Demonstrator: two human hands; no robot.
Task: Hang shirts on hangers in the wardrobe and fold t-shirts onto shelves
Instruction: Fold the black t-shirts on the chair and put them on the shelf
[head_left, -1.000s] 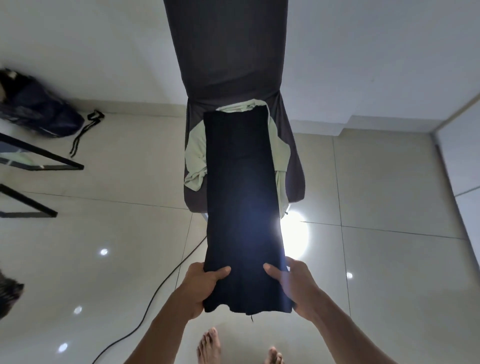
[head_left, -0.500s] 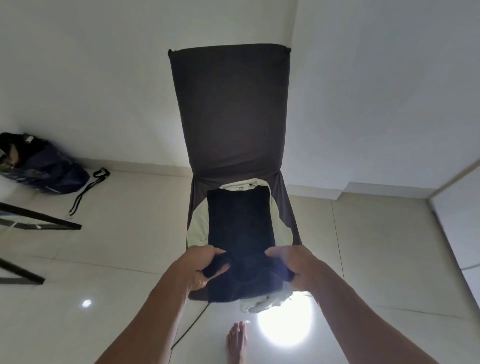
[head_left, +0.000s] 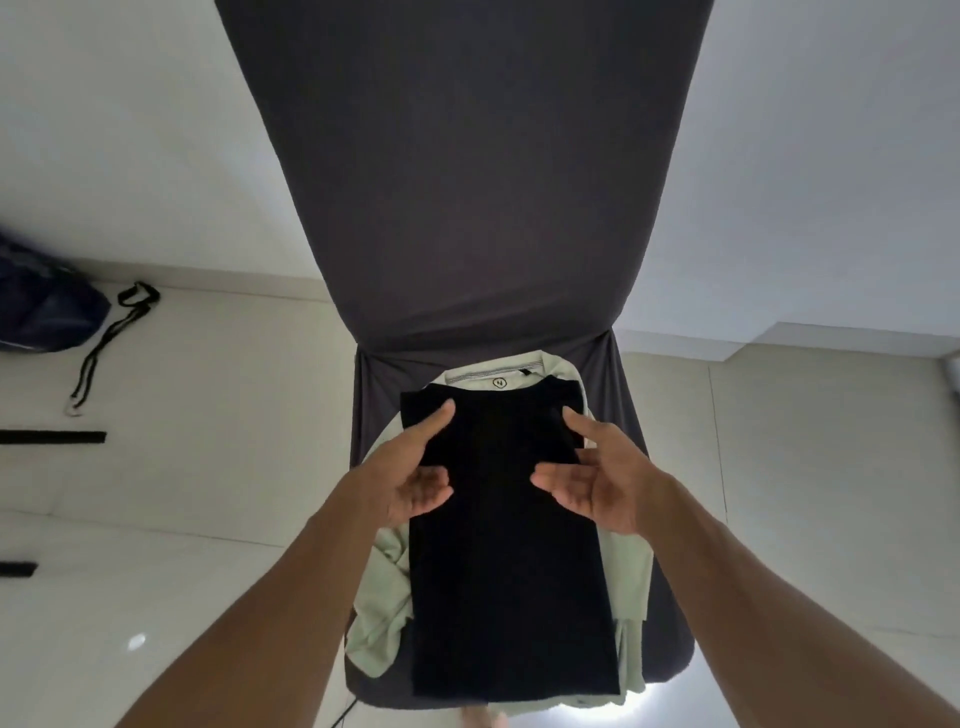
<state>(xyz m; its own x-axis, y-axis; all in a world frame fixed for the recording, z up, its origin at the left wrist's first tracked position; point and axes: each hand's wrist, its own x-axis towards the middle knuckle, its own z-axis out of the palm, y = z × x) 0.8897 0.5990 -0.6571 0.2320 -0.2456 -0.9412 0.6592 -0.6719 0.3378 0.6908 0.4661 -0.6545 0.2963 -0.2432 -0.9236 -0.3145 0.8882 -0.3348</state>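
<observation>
Your dark t-shirt (head_left: 506, 561) lies folded into a long narrow strip in the centre of the frame, flat on top of a pale green shirt (head_left: 387, 603) whose collar and label show just above the strip's far edge. Both garments rest on the seat of a chair (head_left: 462, 182) in a dark grey fabric cover, its tall back filling the upper middle of the picture. Your left hand (head_left: 410, 475) sits at the strip's left edge with its fingers straight and relaxed, the thumb stretched up across the dark cloth; whether it presses down or only hovers cannot be told. Your right hand (head_left: 592, 480) mirrors it at the right edge, fingers spread and pointing inward over the fabric, holding nothing. At the far left of the frame a dark blue bag (head_left: 41, 312) lies on the tiled floor (head_left: 810, 493) beside a loose black strap (head_left: 111, 340). Below them, two black bars (head_left: 52, 437) jut in from the left edge.
</observation>
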